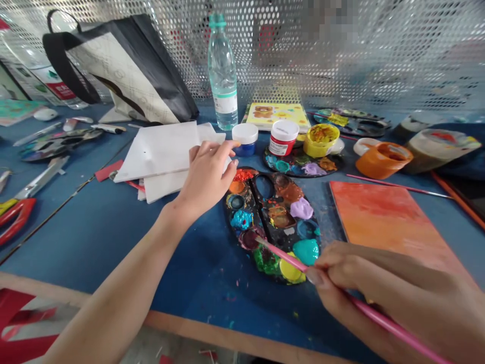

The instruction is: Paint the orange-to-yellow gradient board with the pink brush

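My right hand (379, 283) grips a pink paintbrush (286, 256), its bristles at the dark maroon well of a black oval palette (261, 215). Blobs of turquoise, lilac, yellow, green, blue and red paint fill the palette's wells. My left hand (210, 169) has its thumb and index finger apart, reaching over a stack of white sheets (162, 151). The index fingertip is at the side of a blue paint jar (245, 139) with a white lid; whether it touches cannot be told. Right of the palette lies a canvas (390, 217) painted red to orange.
Behind stand a water bottle (223, 76), a red paint jar (283, 137), an open yellow jar (322, 140) and a tipped orange jar (384, 159). A cup of murky water (435, 151) is at right. Red-handled scissors (18, 217) and a black bag (129, 65) are at left.
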Available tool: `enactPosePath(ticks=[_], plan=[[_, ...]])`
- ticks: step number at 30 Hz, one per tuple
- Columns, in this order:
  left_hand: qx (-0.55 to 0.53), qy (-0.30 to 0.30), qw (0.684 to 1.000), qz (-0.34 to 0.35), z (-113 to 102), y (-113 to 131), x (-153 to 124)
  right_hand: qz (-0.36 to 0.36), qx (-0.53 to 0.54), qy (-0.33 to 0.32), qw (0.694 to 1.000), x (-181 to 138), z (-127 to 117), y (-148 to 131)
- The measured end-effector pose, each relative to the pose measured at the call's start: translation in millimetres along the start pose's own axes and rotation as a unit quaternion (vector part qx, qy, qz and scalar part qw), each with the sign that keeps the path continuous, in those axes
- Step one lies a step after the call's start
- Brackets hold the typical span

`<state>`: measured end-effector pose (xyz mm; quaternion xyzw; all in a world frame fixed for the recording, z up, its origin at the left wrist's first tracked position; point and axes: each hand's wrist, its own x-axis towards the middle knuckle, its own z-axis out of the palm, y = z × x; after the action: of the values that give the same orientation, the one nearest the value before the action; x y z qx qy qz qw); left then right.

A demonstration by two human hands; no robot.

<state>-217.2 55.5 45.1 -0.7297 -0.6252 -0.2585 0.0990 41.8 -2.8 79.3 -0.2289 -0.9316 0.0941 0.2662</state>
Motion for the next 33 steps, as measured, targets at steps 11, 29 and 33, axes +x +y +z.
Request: enactPosePath(ticks=[11,29,33], plan=[[-0.003,-0.007,1.000,-0.002,-2.0,2.0,-0.5,0.018,-0.012,-0.020,1.000,-1.3,3.2,4.5],[0.000,-0.011,1.000,-0.006,-1.5,1.2,-0.1,0.074,0.022,-0.038,0.996,-4.6,3.3,6.3],[-0.005,-0.011,1.000,-0.005,-2.3,1.2,-0.5,0.094,0.026,-0.041,0.994,-6.7,2.0,7.8]])
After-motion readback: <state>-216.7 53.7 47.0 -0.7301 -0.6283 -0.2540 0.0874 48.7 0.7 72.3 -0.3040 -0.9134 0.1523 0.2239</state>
